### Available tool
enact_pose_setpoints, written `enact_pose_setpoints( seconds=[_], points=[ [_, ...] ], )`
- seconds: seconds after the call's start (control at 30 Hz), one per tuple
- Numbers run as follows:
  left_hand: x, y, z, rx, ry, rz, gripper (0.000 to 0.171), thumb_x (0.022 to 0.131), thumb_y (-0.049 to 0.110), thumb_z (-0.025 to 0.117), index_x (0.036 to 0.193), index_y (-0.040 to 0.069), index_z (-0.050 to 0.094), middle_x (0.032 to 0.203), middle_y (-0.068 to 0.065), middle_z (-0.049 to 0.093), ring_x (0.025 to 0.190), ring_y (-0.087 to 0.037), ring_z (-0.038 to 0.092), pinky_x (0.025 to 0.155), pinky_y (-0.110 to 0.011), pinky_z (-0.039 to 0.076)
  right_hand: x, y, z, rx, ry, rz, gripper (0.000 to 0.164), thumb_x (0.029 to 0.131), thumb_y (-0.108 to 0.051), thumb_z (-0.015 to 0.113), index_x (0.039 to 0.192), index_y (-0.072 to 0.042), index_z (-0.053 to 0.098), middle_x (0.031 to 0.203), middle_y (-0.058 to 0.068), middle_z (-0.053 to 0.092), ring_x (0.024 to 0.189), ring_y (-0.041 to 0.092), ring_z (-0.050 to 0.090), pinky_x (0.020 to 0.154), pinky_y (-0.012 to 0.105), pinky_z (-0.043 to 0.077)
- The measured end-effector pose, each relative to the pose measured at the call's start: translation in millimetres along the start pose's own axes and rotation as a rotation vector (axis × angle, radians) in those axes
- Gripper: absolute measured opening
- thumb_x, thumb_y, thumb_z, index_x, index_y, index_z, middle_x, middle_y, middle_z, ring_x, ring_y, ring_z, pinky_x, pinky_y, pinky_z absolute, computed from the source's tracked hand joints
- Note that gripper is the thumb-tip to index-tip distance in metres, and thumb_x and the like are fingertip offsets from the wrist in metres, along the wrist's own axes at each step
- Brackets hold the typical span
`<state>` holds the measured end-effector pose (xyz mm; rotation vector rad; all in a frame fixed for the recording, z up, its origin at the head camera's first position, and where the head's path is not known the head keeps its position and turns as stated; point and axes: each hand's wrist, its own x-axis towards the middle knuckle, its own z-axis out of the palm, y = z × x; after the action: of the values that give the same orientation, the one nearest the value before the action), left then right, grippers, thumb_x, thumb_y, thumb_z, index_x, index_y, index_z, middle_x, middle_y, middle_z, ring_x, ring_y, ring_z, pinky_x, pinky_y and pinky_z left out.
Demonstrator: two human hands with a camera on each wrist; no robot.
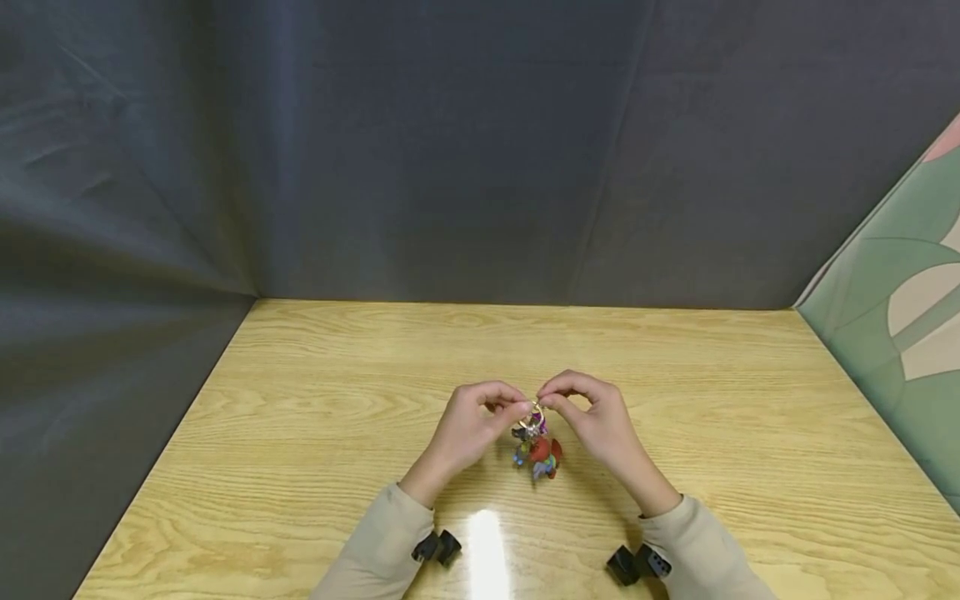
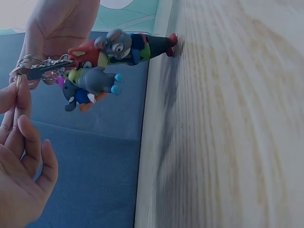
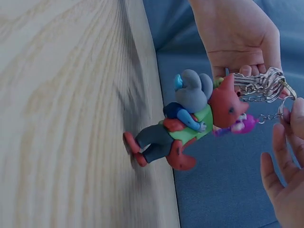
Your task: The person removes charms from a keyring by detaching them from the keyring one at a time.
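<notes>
A bunch of keys [image 3: 249, 85] hangs on metal rings [image 1: 538, 412] between my two hands, above the wooden table. My left hand [image 1: 468, 421] pinches the rings from the left. From the right, my right hand [image 1: 597, 414] pinches a small ring [image 3: 283, 107] with thumb and forefinger, its other fingers loosely bent. A short chain joins that ring to a purple charm [image 3: 244, 125]. Below dangle a red fox figure [image 3: 223, 107] carrying a grey rabbit figure [image 3: 189, 92], and a grey elephant-like figure [image 2: 95, 80]. Whether the fox's feet touch the table is unclear.
The wood-grain table [image 1: 315, 400] extends around the hands. Dark cloth [image 1: 450, 167] hangs behind and at the left; a green patterned panel [image 1: 862, 292] borders the right. Black devices [image 1: 437, 547] sit at both cuffs.
</notes>
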<state>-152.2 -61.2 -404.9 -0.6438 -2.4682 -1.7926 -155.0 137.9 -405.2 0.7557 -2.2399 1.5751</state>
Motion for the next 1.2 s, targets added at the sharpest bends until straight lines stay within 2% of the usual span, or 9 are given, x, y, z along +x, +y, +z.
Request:
enact_pose_setpoints(
  seconds=[0.23,0.4,0.67,0.77,0.9,1.0,1.2],
  points=[
    [-2.5,1.1,1.3,-0.029,-0.017,0.022,0.012,0.093,0.021,0.071,0.094,0.009,0.076,0.083,0.005,0.071,0.075,-0.01,0.059,0.072,-0.03,0.048,-1.1,-0.5,2.2,0.039,0.009,-0.049,0.016,0.085,0.008,0.069,0.089,-0.007,0.071,0.086,0.006,0.07,0.08,0.01,0.064,0.075,0.023,0.05],
    [-3.1,0.9,2.0,-0.043,-0.004,0.047,0.015,0.094,0.022,0.07,0.095,0.008,0.075,0.084,0.003,0.072,0.075,-0.01,0.059,0.072,-0.028,0.048,-1.6,-0.8,3.0,0.046,0.021,-0.09,0.017,0.084,0.009,0.068,0.089,-0.006,0.07,0.086,0.007,0.069,0.081,0.01,0.064,0.075,0.023,0.05],
    [-3.1,0.4,2.5,-0.067,0.014,0.051,0.014,0.094,0.022,0.07,0.094,0.009,0.076,0.085,0.002,0.072,0.075,-0.011,0.06,0.07,-0.027,0.046,-3.4,-1.3,2.9,0.063,0.016,0.005,0.017,0.087,0.009,0.066,0.089,-0.007,0.069,0.087,0.001,0.069,0.082,0.01,0.063,0.078,0.025,0.051],
    [-3.4,0.0,2.8,-0.081,0.02,0.058,0.013,0.094,0.02,0.07,0.093,0.009,0.075,0.084,0.002,0.072,0.072,-0.011,0.058,0.068,-0.026,0.044,-3.7,-1.6,3.2,0.081,0.023,0.005,0.017,0.087,0.009,0.066,0.09,-0.007,0.069,0.087,0.002,0.069,0.081,0.01,0.064,0.076,0.025,0.051],
    [-3.9,-0.6,3.2,-0.12,0.025,0.073,0.012,0.094,0.018,0.07,0.092,0.007,0.075,0.082,0.0,0.071,0.069,-0.011,0.055,0.066,-0.025,0.041,-3.1,-0.3,3.6,0.103,0.033,-0.082,0.019,0.085,0.013,0.065,0.09,-0.005,0.069,0.087,0.007,0.07,0.082,0.011,0.065,0.077,0.023,0.051],
    [-3.8,-1.1,3.3,-0.148,0.026,0.087,0.012,0.094,0.015,0.069,0.092,0.005,0.075,0.082,-0.003,0.071,0.068,-0.011,0.054,0.066,-0.025,0.04,-1.9,1.3,2.7,0.109,0.035,-0.171,0.014,0.086,0.009,0.066,0.089,-0.004,0.069,0.087,0.008,0.071,0.083,0.011,0.066,0.08,0.023,0.052],
    [-1.3,-1.7,0.9,-0.159,0.083,0.101,0.009,0.092,0.009,0.07,0.09,0.002,0.074,0.082,-0.007,0.071,0.071,-0.01,0.059,0.068,-0.025,0.042,-0.3,4.3,1.8,0.128,0.035,-0.323,0.011,0.088,0.005,0.066,0.09,-0.006,0.068,0.087,0.009,0.071,0.085,0.013,0.067,0.082,0.023,0.052]
  ],
)
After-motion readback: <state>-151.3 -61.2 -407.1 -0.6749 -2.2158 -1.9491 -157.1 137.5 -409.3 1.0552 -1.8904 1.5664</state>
